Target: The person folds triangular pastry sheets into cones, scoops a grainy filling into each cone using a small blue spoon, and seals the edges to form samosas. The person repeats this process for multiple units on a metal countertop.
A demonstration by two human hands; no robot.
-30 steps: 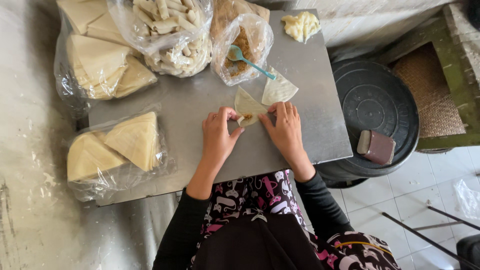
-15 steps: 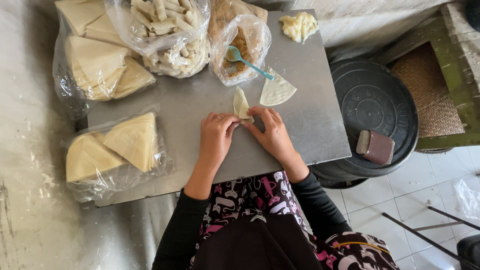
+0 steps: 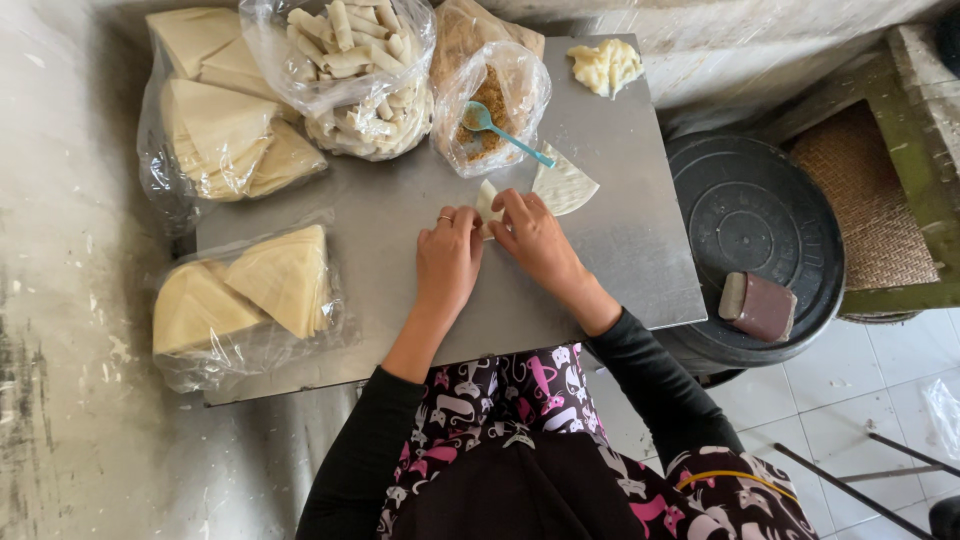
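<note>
My left hand (image 3: 447, 262) and my right hand (image 3: 530, 238) meet over a small pale pastry wrapper (image 3: 488, 203) on the grey metal table (image 3: 620, 270). Both hands pinch and roll it; only its upper tip shows between the fingers. A second triangular wrapper (image 3: 563, 185) lies flat just right of my right hand. Behind the hands stands an open plastic bag of brown filling (image 3: 490, 105) with a teal spoon (image 3: 500, 130) in it.
A bag of finished rolls (image 3: 355, 80) sits at the back. Bags of folded wrapper sheets lie at the back left (image 3: 225, 130) and front left (image 3: 245, 295). A lump of dough (image 3: 605, 65) is at the back right. A black lidded bin (image 3: 755, 225) with a brown block (image 3: 757, 305) stands to the right.
The wrapper has been rolled tighter; less of it shows now. Both hands have shifted slightly away from me and closed further over it.
</note>
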